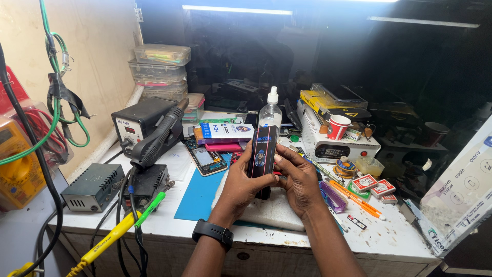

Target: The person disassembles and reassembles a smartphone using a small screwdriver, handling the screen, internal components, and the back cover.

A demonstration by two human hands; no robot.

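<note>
Between the two hands stands a slim black box (262, 159) with red edging and a blue oval emblem, upright above the white pad (271, 210). Left hand (241, 182) and right hand (298, 179) fingers curl closed along its sides.
</note>
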